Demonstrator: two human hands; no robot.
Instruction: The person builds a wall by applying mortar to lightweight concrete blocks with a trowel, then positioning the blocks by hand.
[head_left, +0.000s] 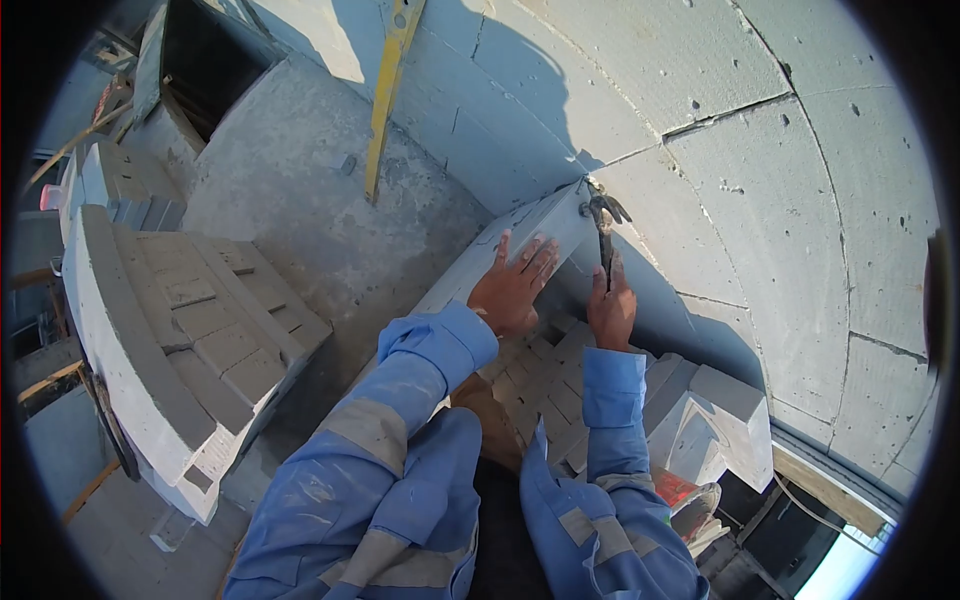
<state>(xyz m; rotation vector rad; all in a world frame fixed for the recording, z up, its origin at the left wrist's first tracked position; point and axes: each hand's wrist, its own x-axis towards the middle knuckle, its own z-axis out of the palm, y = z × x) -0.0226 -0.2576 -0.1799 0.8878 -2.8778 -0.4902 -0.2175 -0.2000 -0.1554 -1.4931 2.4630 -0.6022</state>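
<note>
My right hand [611,305] is wrapped round the handle of a claw hammer [606,215]. The hammer's head is up at the corner where the pale block wall [730,190] meets the end of a long white block [540,222]. With fingers spread, my left hand [515,290] lies flat on top of that block, a little left of the hammer. Both forearms wear blue sleeves with grey bands.
A yellow spirit level [388,100] leans against the wall at the upper middle. Stacked grey blocks [200,320] stand on the left, and more blocks [700,400] lie below my right hand. A red bucket [690,500] sits at lower right.
</note>
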